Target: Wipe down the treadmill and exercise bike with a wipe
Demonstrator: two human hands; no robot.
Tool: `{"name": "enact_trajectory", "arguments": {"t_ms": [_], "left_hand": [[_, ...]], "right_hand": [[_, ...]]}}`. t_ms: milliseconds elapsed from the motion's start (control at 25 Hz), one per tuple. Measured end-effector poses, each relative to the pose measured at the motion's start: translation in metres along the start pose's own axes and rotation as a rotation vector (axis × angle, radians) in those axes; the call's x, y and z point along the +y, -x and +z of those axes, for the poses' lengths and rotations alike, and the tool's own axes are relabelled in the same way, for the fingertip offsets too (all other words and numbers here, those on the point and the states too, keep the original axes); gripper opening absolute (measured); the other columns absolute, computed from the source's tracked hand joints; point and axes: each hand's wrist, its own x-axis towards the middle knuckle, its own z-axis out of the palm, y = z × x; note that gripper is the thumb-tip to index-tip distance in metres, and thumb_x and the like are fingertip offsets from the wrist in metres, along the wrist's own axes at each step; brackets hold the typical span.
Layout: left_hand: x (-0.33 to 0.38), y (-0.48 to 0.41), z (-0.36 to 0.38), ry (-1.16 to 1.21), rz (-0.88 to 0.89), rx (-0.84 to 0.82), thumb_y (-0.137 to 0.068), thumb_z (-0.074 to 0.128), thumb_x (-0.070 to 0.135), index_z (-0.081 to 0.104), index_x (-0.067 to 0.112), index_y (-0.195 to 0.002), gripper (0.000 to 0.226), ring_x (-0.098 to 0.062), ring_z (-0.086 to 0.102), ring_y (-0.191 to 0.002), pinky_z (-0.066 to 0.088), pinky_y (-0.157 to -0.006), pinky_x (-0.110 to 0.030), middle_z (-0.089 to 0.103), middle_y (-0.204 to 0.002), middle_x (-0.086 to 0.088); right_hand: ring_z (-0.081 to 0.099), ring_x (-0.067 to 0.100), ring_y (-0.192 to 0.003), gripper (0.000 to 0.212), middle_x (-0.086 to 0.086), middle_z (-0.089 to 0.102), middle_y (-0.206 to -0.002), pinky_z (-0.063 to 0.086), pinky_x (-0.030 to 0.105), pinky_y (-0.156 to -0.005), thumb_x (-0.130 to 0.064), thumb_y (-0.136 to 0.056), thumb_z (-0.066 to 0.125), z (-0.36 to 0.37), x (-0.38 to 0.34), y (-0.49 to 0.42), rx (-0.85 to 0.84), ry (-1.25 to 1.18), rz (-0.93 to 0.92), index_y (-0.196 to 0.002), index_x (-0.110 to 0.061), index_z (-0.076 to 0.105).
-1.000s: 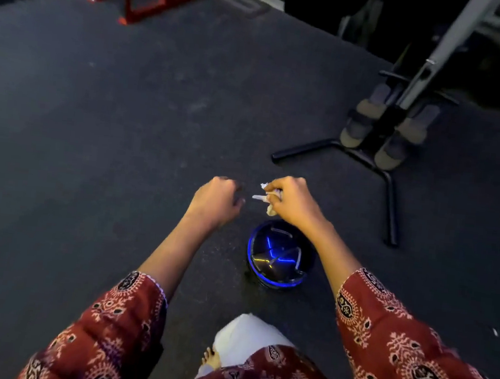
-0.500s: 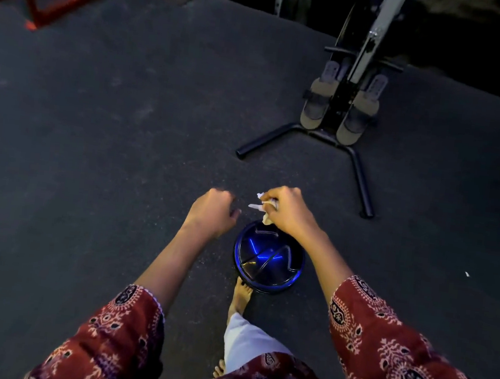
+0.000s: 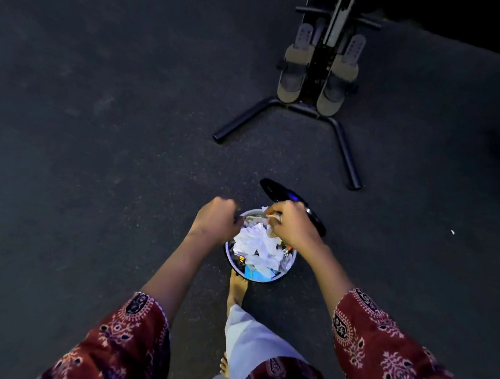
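Head view looked down on a small round pedal bin with a pale metal rim [image 3: 252,212] standing on the dark speckled rubber floor [image 3: 93,142]. Its glossy black lid [image 3: 276,190] was tilted up behind the opening. A bare foot [image 3: 237,286] touched the bin's near edge, most likely pressing a pedal to hold the lid up so that both hands stayed free. The right hand [image 3: 292,229] hovered over the far side of the opening, its fingers [image 3: 276,220] pinching a crumpled white wipe [image 3: 268,212] directly above a heap of crumpled white paper [image 3: 258,245] that already filled the bin to the rim. Held there, the wipe would fall onto the heap when let go, which suggested it was used and being thrown away. The left hand [image 3: 214,219] was just beside the left rim, clenched into a fist with nothing showing in it; it seemed only to be keeping balance during the bend. The black-framed exercise bike with strapped grey pedals [image 3: 318,73] stood well apart on the far side of the floor, its splayed tube base [image 3: 243,123] pointing toward the bin. No treadmill was in sight. Dark red patterned sleeves [image 3: 394,359] covered both forearms. With the wipe poised over the rubbish, the wiping itself looked finished, or at least paused for a fresh wipe.
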Motion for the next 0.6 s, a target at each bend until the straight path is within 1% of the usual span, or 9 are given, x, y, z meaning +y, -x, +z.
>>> {"name": "enact_trajectory", "arguments": {"t_ms": [40,120,240,320,400,480,600], "left_hand": [[0.001,-0.006,0.004,-0.002,0.007,-0.019,-0.093,0.053,0.026,0.065,0.004,-0.107,0.030,-0.038,0.061,-0.098,0.048,-0.077,-0.038,0.065,-0.105,-0.021],[0.003,-0.025,0.013,-0.005,0.033,-0.066,-0.092,0.052,0.024,0.066,0.005,-0.107,0.028,-0.039,0.061,-0.097,0.049,-0.076,-0.038,0.065,-0.102,-0.021],[0.007,-0.057,0.032,-0.006,0.082,-0.147,-0.091,0.052,0.024,0.064,0.003,-0.102,0.026,-0.038,0.061,-0.094,0.045,-0.070,-0.036,0.065,-0.099,-0.021],[0.009,-0.078,0.046,-0.019,0.096,-0.210,-0.092,0.052,0.024,0.064,0.003,-0.101,0.026,-0.038,0.061,-0.094,0.045,-0.070,-0.035,0.065,-0.099,-0.021],[0.008,-0.095,0.058,-0.029,0.116,-0.250,-0.092,0.051,0.022,0.064,0.004,-0.105,0.026,-0.038,0.061,-0.095,0.047,-0.073,-0.037,0.065,-0.101,-0.021],[0.004,-0.111,0.066,-0.038,0.141,-0.286,-0.091,0.051,0.021,0.064,0.006,-0.110,0.027,-0.036,0.061,-0.097,0.049,-0.076,-0.037,0.066,-0.105,-0.019],[-0.007,-0.130,0.076,-0.058,0.143,-0.327,-0.091,0.052,0.023,0.064,0.010,-0.117,0.031,-0.034,0.063,-0.097,0.050,-0.079,-0.038,0.067,-0.105,-0.017]], "right_hand": [[0.066,0.029,-0.091,0.026,0.017,0.061,-0.113,0.054,0.040,-0.084,-0.004,-0.091,0.057,0.005,0.007,-0.004,-0.007,-0.020,0.023,-0.115,-0.006,0.067],[0.067,0.032,-0.090,0.025,0.018,0.061,-0.112,0.055,0.043,-0.082,-0.004,-0.089,0.059,0.017,0.021,-0.017,-0.021,-0.051,0.083,-0.112,-0.006,0.068],[0.061,0.035,-0.105,0.027,0.020,0.056,-0.119,0.049,0.042,-0.092,-0.008,-0.092,0.059,0.037,0.043,-0.040,-0.042,-0.079,0.183,-0.119,-0.005,0.064],[0.057,0.033,-0.112,0.031,0.018,0.057,-0.122,0.047,0.038,-0.093,-0.011,-0.094,0.058,0.047,0.056,-0.057,-0.044,-0.082,0.209,-0.124,-0.007,0.062],[0.053,0.030,-0.119,0.037,0.016,0.057,-0.128,0.042,0.035,-0.094,-0.014,-0.095,0.055,0.057,0.067,-0.070,-0.063,-0.096,0.230,-0.132,-0.010,0.057],[0.053,0.029,-0.120,0.041,0.014,0.056,-0.133,0.040,0.034,-0.097,-0.016,-0.096,0.055,0.065,0.080,-0.085,-0.087,-0.127,0.273,-0.137,-0.012,0.052],[0.056,0.029,-0.118,0.041,0.015,0.059,-0.130,0.045,0.038,-0.098,-0.015,-0.095,0.056,0.078,0.099,-0.097,-0.099,-0.189,0.335,-0.136,-0.011,0.053]]}}
